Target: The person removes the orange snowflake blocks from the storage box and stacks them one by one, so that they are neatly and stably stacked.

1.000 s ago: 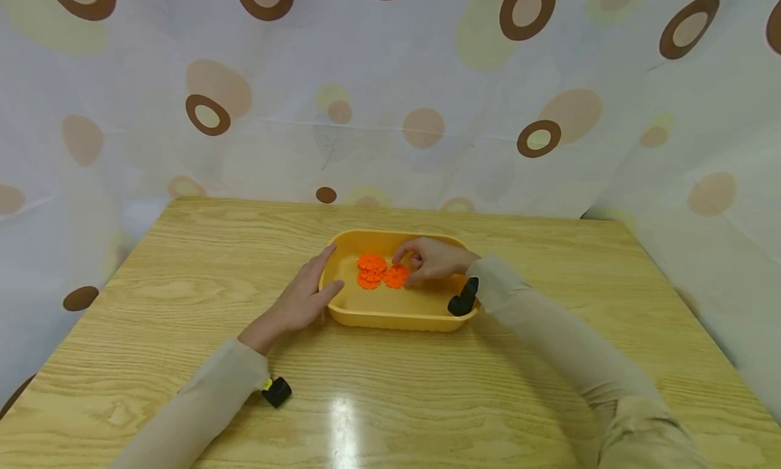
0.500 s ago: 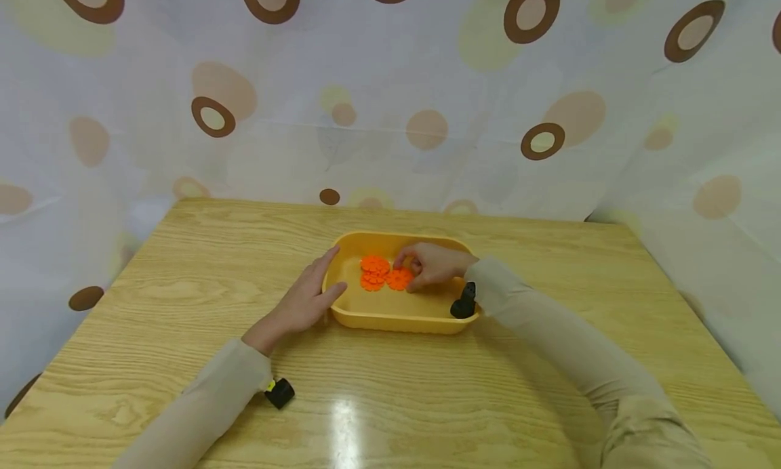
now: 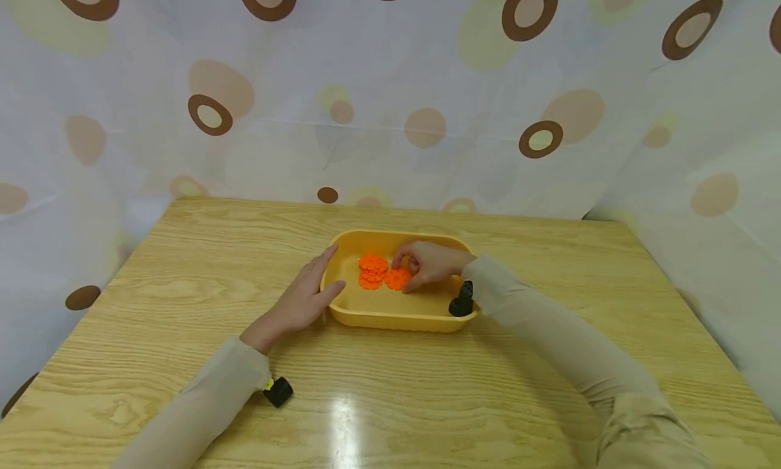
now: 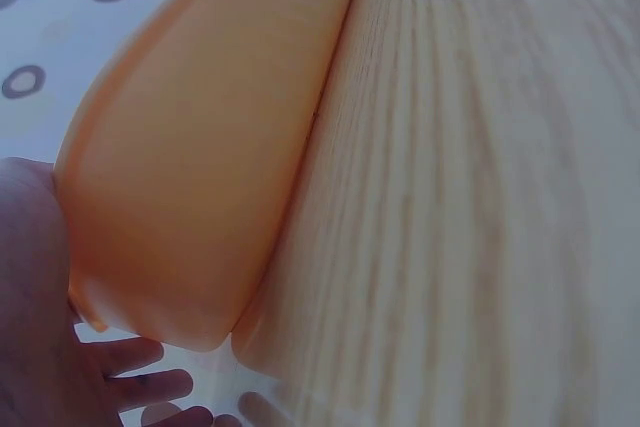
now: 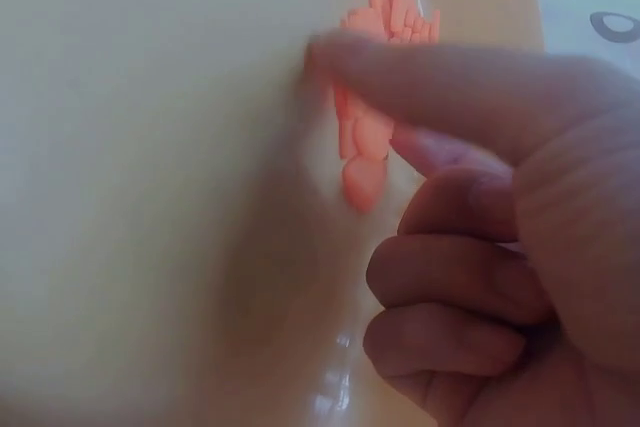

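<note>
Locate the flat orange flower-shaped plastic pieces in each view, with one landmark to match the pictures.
Head: the orange flower-shaped pieces lie just below the picture's centre, by the right hand.
Left wrist: not in it.
Right wrist: top, right of centre, partly behind the thumb.
Landmark: the yellow-orange plastic tray, in all three; the left wrist view shows its outer wall.

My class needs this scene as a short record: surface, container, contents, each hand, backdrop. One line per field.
Surface: wood-grain table
Container: yellow-orange tray, on the table
Contents: orange flower-shaped pieces; an overlapping group at left, exact count unclear, and a rightmost piece beside it
Left hand: rests against the tray's left end, fingers extended
Right hand: inside the tray, thumb and index finger pinching the rightmost piece
Backdrop: pale sheet with rounded brown and green shapes
</note>
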Tool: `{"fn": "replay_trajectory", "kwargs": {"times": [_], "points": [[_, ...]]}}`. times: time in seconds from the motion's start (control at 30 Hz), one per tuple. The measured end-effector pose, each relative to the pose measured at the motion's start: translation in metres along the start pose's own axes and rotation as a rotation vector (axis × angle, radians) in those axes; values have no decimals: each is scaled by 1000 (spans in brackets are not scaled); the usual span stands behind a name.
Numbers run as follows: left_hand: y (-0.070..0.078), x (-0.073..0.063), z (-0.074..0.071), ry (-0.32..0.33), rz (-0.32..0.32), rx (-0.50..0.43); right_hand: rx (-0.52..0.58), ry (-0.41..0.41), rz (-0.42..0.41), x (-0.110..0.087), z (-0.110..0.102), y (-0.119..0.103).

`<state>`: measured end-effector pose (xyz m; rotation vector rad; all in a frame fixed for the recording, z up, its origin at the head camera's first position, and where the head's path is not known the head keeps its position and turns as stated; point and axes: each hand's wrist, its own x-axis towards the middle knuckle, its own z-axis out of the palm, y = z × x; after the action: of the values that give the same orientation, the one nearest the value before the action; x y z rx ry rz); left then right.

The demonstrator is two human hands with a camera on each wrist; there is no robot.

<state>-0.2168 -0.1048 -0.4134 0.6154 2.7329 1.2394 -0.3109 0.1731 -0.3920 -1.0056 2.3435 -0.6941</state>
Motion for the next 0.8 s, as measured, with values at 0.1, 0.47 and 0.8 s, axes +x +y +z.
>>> {"fn": "replay_trajectory", "kwargs": {"times": [0.1,0.47,0.8], "points": [[0,0,0,0,1,2,-15,6,5,1,1,-2],[0,0,0,-2,8,-1,-37,6,27,0,1,-12],[2,-1,-1,-11,-17,-13,-28,9,12,1,-1,-7]]}}
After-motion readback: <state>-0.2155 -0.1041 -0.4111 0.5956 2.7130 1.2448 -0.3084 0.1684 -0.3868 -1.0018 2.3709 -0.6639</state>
